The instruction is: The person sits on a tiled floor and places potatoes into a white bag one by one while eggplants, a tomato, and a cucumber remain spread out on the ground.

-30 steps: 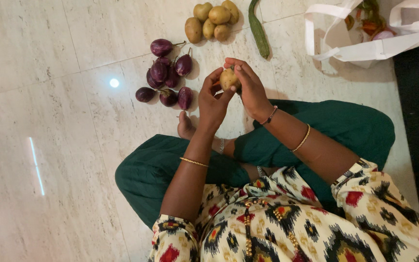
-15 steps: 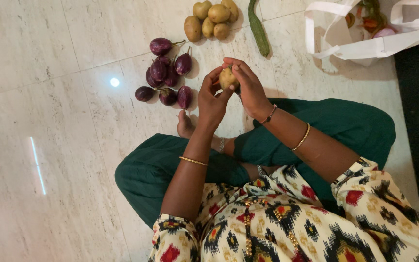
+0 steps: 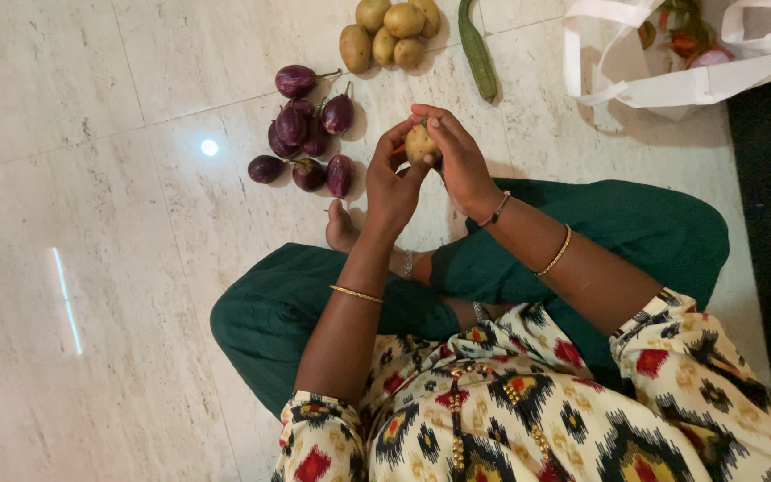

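While you hold it off the floor, the findings stand as follows.

Potato in hand: a small tan potato (image 3: 420,143) sits between both your hands, raised above the pale stone floor (image 3: 91,223) and in front of your crossed legs.

Grip: your left hand (image 3: 392,186) is closed on the near-left side of the potato, thumb and fingertips pinching it; your right hand (image 3: 459,161) is curled over its top and right side, fingers pressed on the skin. Both are clamped on the same potato.

Change: against the pictures a second and half a second ago, almost nothing differs. The potato and both hands keep the same pose; only the view has drifted slightly. My reading is that you are still working the one potato, with no release begun.

Left of the grip: a cluster of purple eggplants (image 3: 305,143) lies near, apart from your fingers.

Beyond the grip: a pile of potatoes (image 3: 390,36) and, just right of it, a long green gourd (image 3: 476,49), both well apart from your hands.

Far right: a white cloth bag (image 3: 671,62) with vegetables inside, beside a dark strip at the floor's edge.

Room: bare floor lies between the grip and the eggplants and straight ahead of it; your legs in green trousers (image 3: 582,232) close off the near side.
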